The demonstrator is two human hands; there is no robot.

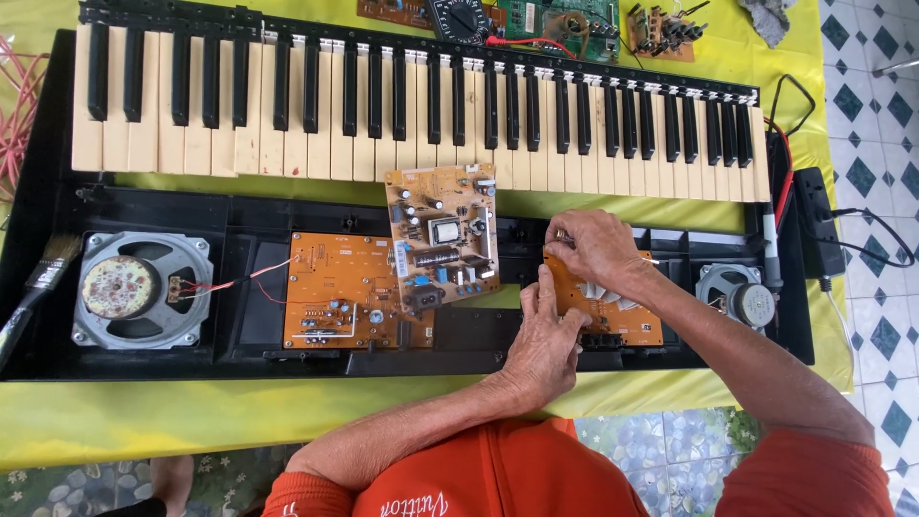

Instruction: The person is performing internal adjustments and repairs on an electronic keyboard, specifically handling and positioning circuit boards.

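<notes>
Both hands are working inside the opened keyboard case (pixel 57 287): left hand (pixel 546 335) pressing, right hand (pixel 593 249) pinching the orange circuit board (pixel 627 321) at right; keybed (pixel 383 153) lifted, boards unfastened.

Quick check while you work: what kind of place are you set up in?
Probably a home or small-shop electronics repair table: an opened black keyboard casing with orange circuit boards lies on a yellow-green tablecloth; a black dial multimeter and loose boards sit behind; patterned floor tiles.

Single head cam, looking steeply down, close over the opened keyboard (pixel 421 105) on the table (pixel 144 421).
</notes>
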